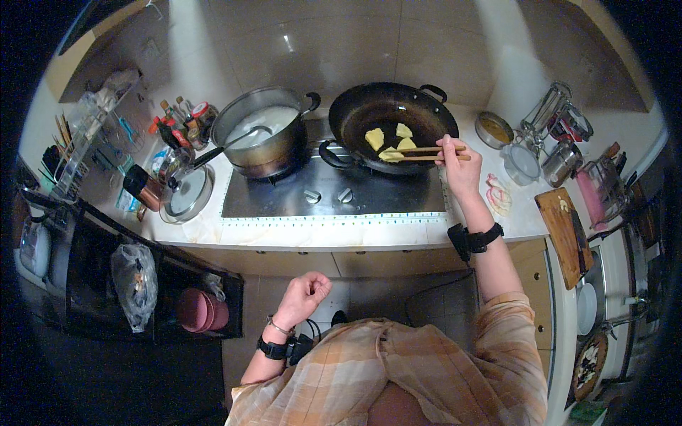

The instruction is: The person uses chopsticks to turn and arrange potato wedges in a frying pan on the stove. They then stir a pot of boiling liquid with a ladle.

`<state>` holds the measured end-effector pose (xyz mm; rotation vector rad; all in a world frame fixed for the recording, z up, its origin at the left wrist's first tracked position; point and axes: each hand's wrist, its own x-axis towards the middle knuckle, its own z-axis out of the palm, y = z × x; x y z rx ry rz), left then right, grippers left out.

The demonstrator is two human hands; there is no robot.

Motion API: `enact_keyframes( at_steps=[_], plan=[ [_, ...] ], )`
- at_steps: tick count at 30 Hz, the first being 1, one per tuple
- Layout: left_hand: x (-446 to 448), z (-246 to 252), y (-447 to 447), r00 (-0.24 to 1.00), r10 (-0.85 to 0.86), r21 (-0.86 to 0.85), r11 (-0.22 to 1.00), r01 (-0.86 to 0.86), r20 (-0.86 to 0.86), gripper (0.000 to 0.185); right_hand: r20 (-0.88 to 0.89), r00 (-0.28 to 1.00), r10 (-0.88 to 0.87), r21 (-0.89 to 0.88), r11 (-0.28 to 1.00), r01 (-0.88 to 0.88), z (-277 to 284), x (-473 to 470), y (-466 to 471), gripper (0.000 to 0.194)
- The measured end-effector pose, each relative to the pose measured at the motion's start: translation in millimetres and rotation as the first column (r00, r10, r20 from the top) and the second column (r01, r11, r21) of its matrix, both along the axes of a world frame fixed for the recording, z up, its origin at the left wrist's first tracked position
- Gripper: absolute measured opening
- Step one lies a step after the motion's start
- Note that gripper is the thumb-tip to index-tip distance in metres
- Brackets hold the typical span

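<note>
My right hand (461,165) grips a pair of wooden chopsticks (426,153) over the near right side of a dark wok (367,114). The chopstick tips meet a yellow food piece (391,155); whether they pinch it or only touch it I cannot tell. Several more yellow pieces, such as one at the left (374,139), lie on the wok's dark, shiny inside. Away from the stove, my left hand (306,298) hovers before my body, fingers curled and nothing visible in them. The wok sits on the right side of a steel gas stove (272,199).
Left of the wok stands a pot (261,154) of whitish liquid with a ladle (232,145) in it. A glass lid (187,196) and sauce bottles (173,130) crowd the left counter. Rightward are a small round pan (494,129), a crumpled cloth (498,196) and a cutting board (559,229) with a knife (579,239).
</note>
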<state>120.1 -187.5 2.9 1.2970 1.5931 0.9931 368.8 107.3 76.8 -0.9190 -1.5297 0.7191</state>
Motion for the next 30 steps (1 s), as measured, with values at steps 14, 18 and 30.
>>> enact_keyframes(
  at_steps=[14, 18, 30],
  plan=[
    [-4.4, 0.3, 4.6, 0.999, -0.03, -0.033, 0.999, 0.029, -0.028, 0.016, 0.025, 0.992, -0.127, 0.095, 0.988, 0.124, -11.1, 17.5, 11.4, 0.028],
    [-3.4, -1.4, 6.9, 0.999, -0.048, -0.032, 0.998, 0.047, -0.004, 0.015, 0.129, 0.985, -0.114, 0.096, 0.99, 0.102, -19.7, 11.5, 9.8, 0.028],
    [-7.0, -5.8, 5.1, 0.999, -0.031, -0.009, 0.999, 0.031, 0.04, 0.015, -0.013, 0.998, -0.054, 0.025, 0.998, 0.054, 0.3, 2.3, -5.5, 0.03]
  ],
)
